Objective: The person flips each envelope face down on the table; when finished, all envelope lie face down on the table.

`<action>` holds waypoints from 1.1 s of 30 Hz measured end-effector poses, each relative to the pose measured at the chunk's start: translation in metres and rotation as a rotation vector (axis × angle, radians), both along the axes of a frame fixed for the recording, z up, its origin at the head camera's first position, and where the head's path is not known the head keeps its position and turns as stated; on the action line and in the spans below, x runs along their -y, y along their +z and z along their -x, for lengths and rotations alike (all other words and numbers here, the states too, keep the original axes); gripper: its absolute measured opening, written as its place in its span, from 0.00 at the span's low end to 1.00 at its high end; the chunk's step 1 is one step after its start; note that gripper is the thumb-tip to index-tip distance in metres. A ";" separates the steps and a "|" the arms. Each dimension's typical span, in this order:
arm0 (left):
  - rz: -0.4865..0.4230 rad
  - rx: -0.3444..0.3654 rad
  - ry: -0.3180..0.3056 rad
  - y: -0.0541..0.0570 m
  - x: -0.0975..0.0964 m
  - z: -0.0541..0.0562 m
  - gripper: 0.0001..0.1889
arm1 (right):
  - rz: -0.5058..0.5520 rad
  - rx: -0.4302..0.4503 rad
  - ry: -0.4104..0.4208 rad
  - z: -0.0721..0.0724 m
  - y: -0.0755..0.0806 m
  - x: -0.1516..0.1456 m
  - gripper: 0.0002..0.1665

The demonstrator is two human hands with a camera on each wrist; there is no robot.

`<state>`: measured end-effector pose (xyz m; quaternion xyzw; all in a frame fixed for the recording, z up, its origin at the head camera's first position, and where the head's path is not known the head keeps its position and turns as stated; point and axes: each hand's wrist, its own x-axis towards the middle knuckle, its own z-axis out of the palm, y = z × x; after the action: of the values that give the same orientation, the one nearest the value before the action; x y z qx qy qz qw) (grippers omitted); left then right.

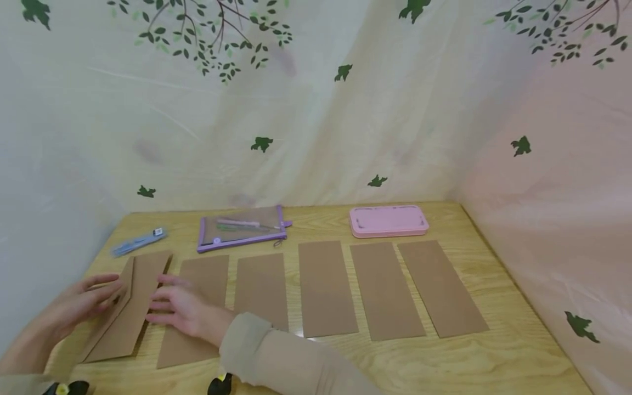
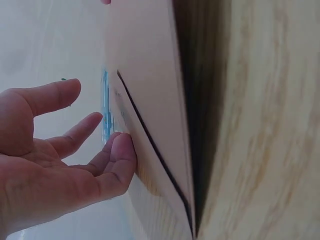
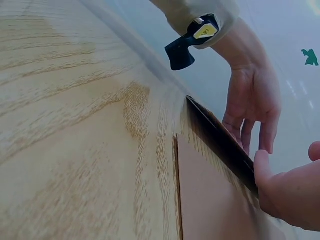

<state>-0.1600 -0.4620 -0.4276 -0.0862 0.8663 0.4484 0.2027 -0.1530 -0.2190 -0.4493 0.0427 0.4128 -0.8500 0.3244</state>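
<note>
A brown paper envelope (image 1: 135,312) lies at the table's left end, its pointed flap toward the left. In the left wrist view, a dark line runs along the flap's edge. My left hand (image 1: 81,302) is at the envelope's left side, its fingers loosely bent and some fingertips against the paper. My right hand (image 1: 182,310) lies along the opposite edge with fingers spread, touching it. That right edge stands a little above the table, with a dark shadow beneath in the right wrist view. A flat brown paper rectangle (image 1: 209,274) lies under my right forearm and hand.
Several more brown rectangles (image 1: 326,291) lie in a row to the right. Behind are a blue item in clear wrapping (image 1: 138,242), a purple-edged see-through pouch (image 1: 242,244) with pens, and a pink case (image 1: 389,221). A leaf-printed curtain (image 1: 316,120) surrounds the table.
</note>
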 end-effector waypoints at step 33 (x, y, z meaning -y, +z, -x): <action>-0.374 0.006 -0.122 0.006 -0.033 -0.019 0.14 | 0.044 -0.018 0.114 0.005 0.006 -0.006 0.23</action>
<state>-0.1408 -0.4291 -0.4212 0.0044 0.7708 0.5883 0.2445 -0.1583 -0.2129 -0.4431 0.0042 0.3986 -0.8394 0.3694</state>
